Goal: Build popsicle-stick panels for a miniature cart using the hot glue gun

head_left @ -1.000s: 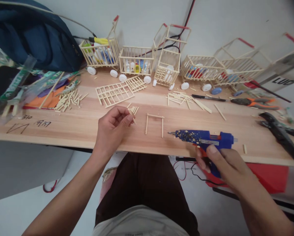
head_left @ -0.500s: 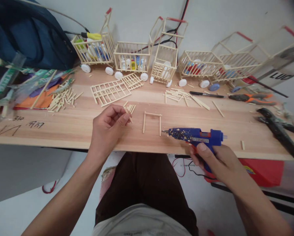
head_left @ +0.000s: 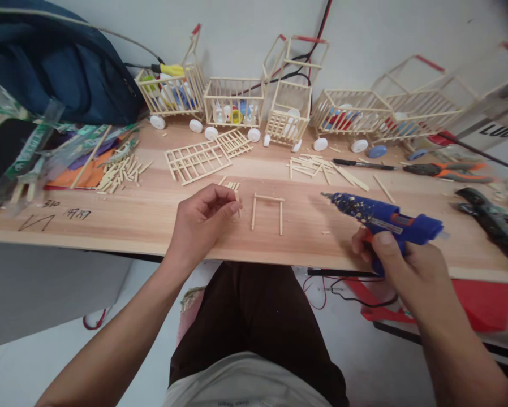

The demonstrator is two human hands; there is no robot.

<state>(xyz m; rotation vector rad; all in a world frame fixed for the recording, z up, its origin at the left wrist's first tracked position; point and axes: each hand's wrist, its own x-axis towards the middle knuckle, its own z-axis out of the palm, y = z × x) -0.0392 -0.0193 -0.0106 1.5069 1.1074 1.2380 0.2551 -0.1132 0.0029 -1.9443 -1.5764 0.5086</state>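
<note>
Between the thumb and fingers of my left hand (head_left: pixel 205 223) is a short wooden stick (head_left: pixel 237 198), held just left of a three-sided stick frame (head_left: pixel 269 198). That frame lies flat on the table, its side towards me without a stick. Several short sticks (head_left: pixel 232 185) lie behind my left fingers. My right hand (head_left: pixel 400 263) is wrapped round the handle of a blue glue gun (head_left: pixel 377 215), raised over the table to the right of the frame. Its nozzle points left and away from me, apart from the frame.
Small stick-built shopping carts (head_left: pixel 235 102) stand along the wall. Finished lattice panels (head_left: pixel 198 161) and a pile of cut sticks (head_left: pixel 120 172) lie at left. Loose sticks (head_left: pixel 309 165), a black pen (head_left: pixel 364 164), orange-handled pliers (head_left: pixel 444 169) and a black tool (head_left: pixel 491 226) lie at right.
The glue gun has moved right, away from the frame's right leg, and its nozzle has tilted up. My left hand has brought its stick closer to the frame's left side.
</note>
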